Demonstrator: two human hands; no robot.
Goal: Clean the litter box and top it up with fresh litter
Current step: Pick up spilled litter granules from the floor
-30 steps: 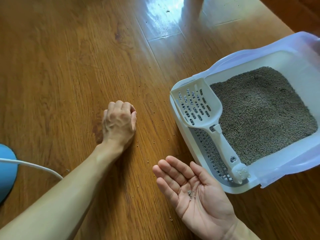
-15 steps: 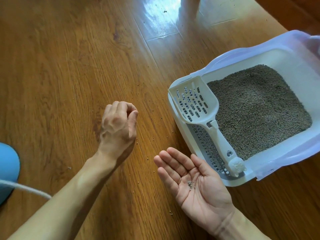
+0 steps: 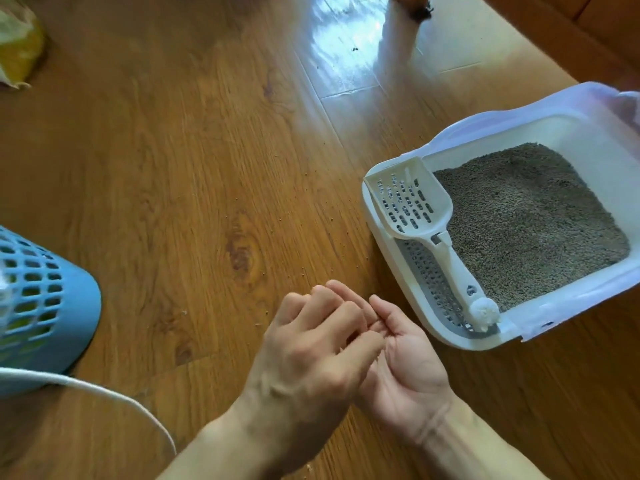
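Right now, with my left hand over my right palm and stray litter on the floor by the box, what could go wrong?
1. The right hand is cupped palm up with the left hand over it; tipping it on the way to the litter box could drop whatever it holds.
2. Stray granules dot the wooden floor; a knee or sleeve could scatter them.
3. The scoop rests on the box edge; a bump might knock it off.
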